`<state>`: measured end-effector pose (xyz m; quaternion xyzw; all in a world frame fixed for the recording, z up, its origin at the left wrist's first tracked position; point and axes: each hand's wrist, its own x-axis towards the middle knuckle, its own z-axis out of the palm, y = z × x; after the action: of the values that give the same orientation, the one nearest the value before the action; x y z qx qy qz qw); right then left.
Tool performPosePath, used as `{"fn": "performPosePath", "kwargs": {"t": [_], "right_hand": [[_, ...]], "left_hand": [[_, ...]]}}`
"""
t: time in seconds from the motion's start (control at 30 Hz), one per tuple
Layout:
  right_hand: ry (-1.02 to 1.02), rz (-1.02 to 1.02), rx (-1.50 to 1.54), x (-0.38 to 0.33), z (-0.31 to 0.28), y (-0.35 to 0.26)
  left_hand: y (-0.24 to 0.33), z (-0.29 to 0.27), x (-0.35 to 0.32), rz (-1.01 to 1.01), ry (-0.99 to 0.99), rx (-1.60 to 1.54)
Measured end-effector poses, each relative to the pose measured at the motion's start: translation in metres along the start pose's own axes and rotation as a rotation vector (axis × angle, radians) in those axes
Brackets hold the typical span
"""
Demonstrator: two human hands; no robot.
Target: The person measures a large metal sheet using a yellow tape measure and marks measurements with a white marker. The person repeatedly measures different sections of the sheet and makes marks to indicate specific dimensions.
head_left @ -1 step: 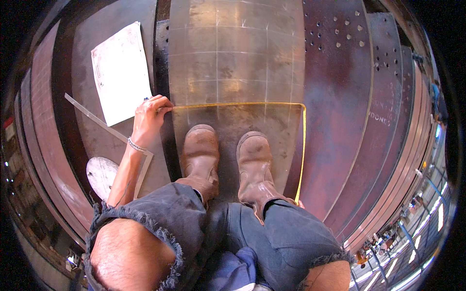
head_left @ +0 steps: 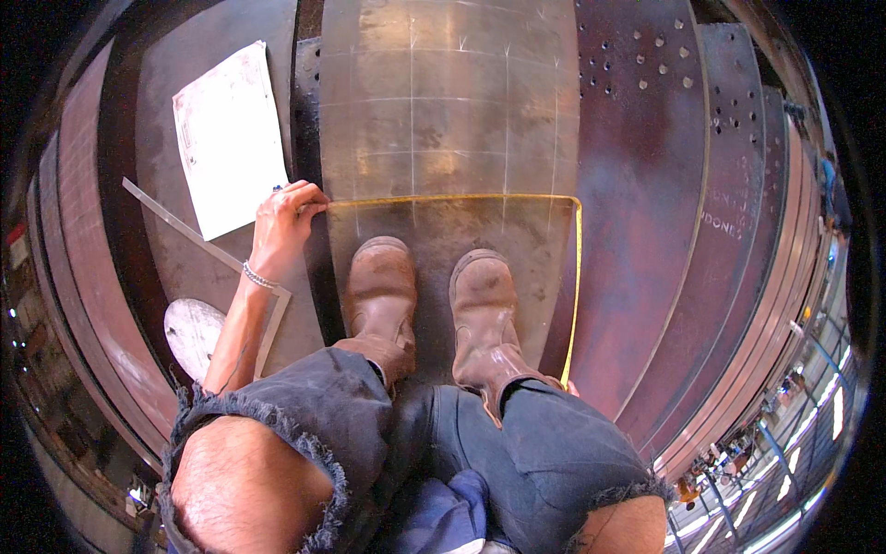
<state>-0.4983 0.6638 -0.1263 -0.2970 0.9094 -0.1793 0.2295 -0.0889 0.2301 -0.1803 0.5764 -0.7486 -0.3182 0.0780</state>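
Several rusty steel plates (head_left: 637, 231) (chalk-lined) underfoot

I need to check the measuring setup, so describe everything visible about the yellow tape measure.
The yellow tape measure is a thin, narrow blade stretched flat across the marked steel plate, just ahead of the two brown boots. Its near end lies at the plate's left edge under the fingertips of the left hand. It runs straight to the plate's right edge, then bends sharply and follows that edge back toward the person, passing behind the right knee. Its case and the right hand are not visible.
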Motion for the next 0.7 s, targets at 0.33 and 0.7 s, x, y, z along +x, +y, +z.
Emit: {"fn": "performPosePath", "kwargs": {"t": [0.33, 0.7], "right_hand": [[-0.019, -0.022, 0.027, 0.005, -0.003, -0.006], [-0.028, -0.044, 0.034, 0.009, -0.003, -0.018]], "left_hand": [[-0.001, -0.002, 0.005, 0.013, 0.01, -0.017], [-0.003, -0.003, 0.005, 0.029, 0.015, -0.002]]}}
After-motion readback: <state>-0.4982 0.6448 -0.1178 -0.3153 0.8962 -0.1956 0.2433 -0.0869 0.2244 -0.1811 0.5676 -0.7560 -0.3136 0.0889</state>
